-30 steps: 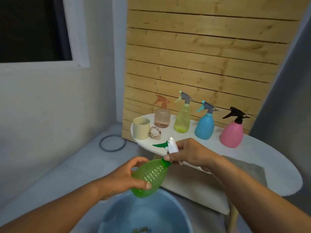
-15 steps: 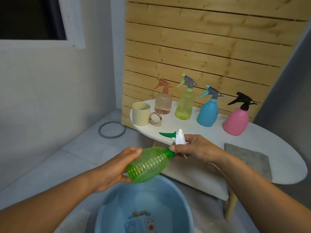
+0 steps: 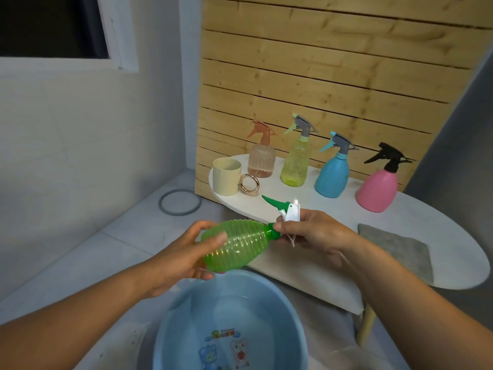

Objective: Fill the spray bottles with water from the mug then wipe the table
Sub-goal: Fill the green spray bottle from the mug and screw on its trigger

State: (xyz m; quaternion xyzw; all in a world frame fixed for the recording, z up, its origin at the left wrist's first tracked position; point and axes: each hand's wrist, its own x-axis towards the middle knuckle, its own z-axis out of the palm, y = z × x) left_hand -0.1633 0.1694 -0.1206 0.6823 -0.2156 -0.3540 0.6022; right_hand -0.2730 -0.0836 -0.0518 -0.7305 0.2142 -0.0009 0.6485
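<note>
A ribbed green spray bottle point(image 3: 237, 247) lies tilted on its side above a blue basin point(image 3: 229, 321). My left hand point(image 3: 184, 255) grips its body. My right hand point(image 3: 312, 233) holds its white and green spray head point(image 3: 286, 210) at the neck. On the white oval table point(image 3: 426, 222) stand a cream mug point(image 3: 226, 176), a peach bottle point(image 3: 261, 158), a yellow-green bottle point(image 3: 294, 162), a blue bottle point(image 3: 332, 174) and a pink bottle point(image 3: 377, 186). A grey cloth point(image 3: 397, 248) lies flat on the table to my right.
A gold ring point(image 3: 249, 184) leans beside the mug. A grey hoop point(image 3: 180, 202) lies on the floor by the wall. A slatted wooden panel point(image 3: 333, 76) stands behind the table. The basin holds water and sits on the floor in front of me.
The view has tilted down, showing more of the basin. The green bottle has tipped flatter, nearer horizontal, still held in both hands over the basin.
</note>
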